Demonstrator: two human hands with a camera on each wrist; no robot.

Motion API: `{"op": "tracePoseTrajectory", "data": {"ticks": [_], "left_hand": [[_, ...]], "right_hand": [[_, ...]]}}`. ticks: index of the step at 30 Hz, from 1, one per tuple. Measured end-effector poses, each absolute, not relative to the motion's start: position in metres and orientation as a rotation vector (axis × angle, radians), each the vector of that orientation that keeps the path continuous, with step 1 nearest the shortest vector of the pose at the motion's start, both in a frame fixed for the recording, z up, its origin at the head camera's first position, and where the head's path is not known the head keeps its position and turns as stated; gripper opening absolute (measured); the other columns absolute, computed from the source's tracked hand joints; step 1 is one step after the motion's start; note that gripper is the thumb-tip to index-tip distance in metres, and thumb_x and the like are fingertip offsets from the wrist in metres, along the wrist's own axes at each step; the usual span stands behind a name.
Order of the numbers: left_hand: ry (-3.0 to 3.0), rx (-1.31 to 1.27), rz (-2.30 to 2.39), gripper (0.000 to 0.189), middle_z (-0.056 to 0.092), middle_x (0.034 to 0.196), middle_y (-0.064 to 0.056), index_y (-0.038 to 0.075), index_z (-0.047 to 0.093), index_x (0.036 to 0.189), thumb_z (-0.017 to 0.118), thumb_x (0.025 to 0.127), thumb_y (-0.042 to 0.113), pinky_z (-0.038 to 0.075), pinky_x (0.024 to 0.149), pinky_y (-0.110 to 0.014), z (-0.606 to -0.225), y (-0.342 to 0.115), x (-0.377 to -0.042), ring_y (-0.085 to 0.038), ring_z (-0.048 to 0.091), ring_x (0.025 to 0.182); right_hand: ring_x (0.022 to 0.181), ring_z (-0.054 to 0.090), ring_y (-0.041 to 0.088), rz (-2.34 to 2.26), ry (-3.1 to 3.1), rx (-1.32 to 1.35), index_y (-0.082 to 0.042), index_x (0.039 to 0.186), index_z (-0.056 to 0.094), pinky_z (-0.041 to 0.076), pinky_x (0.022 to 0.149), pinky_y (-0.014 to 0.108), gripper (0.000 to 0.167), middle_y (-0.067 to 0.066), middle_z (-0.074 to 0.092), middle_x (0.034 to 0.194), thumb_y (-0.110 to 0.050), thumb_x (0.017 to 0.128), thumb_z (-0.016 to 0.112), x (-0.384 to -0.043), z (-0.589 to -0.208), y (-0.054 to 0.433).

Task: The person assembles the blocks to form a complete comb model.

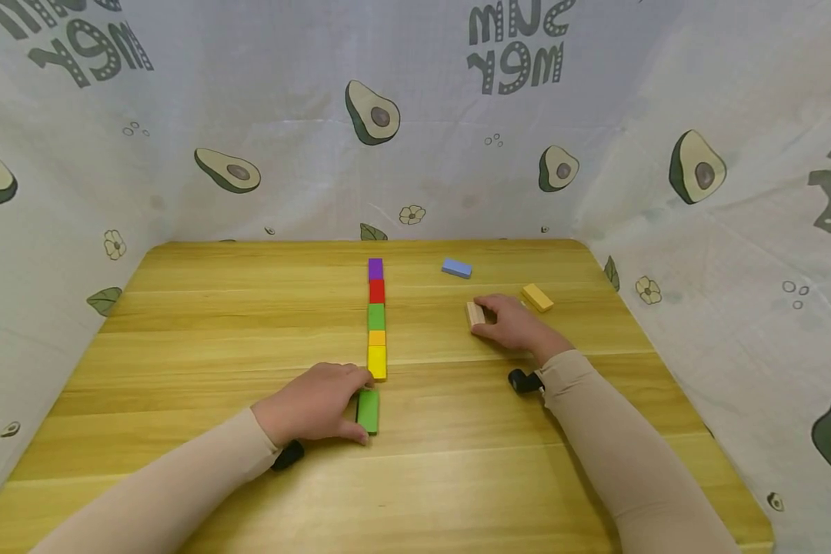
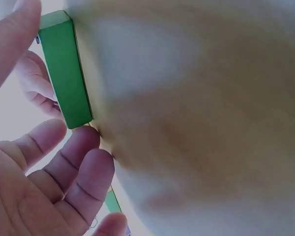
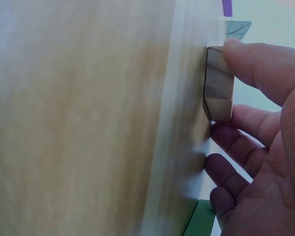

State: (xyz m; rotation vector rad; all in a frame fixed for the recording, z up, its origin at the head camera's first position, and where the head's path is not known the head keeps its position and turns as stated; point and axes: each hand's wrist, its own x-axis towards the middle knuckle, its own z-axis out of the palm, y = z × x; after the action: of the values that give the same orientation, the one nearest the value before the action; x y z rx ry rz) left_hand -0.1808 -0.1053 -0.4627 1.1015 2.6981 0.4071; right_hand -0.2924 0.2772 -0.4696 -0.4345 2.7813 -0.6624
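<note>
My left hand [image 1: 318,402] holds a green block [image 1: 368,412] by its two ends, thumb at the near end and fingertips at the far one. This block [image 2: 65,71] lies close to the table in the left wrist view. Just beyond it runs a straight row of blocks: yellow [image 1: 377,363], orange [image 1: 377,338], another green [image 1: 376,316], red [image 1: 377,291] and purple [image 1: 375,268]. Over on the right, my right hand [image 1: 515,323] pinches a plain wooden block [image 1: 475,316] on the tabletop. Its thumb and index finger sit at opposite ends of that block [image 3: 220,81].
A blue block [image 1: 456,268] lies toward the back of the wooden table [image 1: 201,323], right of the row. Beyond the right hand is a yellow-orange block [image 1: 538,298]. An avocado-print cloth [image 1: 291,100] surrounds the table's back and sides.
</note>
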Motion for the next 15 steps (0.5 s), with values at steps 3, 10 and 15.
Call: {"op": "tracePoseTrajectory", "data": {"ticks": [3,10,15], "left_hand": [[2.704,1.117,0.41,0.065,0.069,0.112,0.005,0.013,0.065,0.124,0.087,0.081,0.056,0.052,0.102,-0.044,-0.463,-0.104,-0.181,-0.01,0.06,0.093],[2.742,1.145,0.381,0.058,0.07,0.104,0.005,0.012,0.068,0.118,0.088,0.081,0.053,0.054,0.096,-0.043,-0.462,-0.093,-0.179,-0.009,0.056,0.082],[2.78,1.118,0.382,0.056,0.068,0.099,0.006,0.013,0.068,0.116,0.088,0.081,0.052,0.053,0.095,-0.043,-0.462,-0.091,-0.18,-0.009,0.054,0.078]], "right_hand": [[0.152,0.037,0.047,-0.664,2.779,-0.423,0.001,0.16,0.039,0.033,0.124,0.06,0.07,0.028,0.042,0.162,-0.028,0.104,0.068,-0.292,-0.469,0.278],[0.152,0.036,0.048,-0.65,2.781,-0.412,0.0,0.161,0.039,0.033,0.124,0.06,0.07,0.028,0.041,0.163,-0.029,0.104,0.067,-0.292,-0.468,0.278],[0.152,0.037,0.048,-0.655,2.778,-0.407,0.0,0.161,0.039,0.033,0.124,0.06,0.07,0.028,0.041,0.163,-0.028,0.104,0.068,-0.291,-0.468,0.277]]}}
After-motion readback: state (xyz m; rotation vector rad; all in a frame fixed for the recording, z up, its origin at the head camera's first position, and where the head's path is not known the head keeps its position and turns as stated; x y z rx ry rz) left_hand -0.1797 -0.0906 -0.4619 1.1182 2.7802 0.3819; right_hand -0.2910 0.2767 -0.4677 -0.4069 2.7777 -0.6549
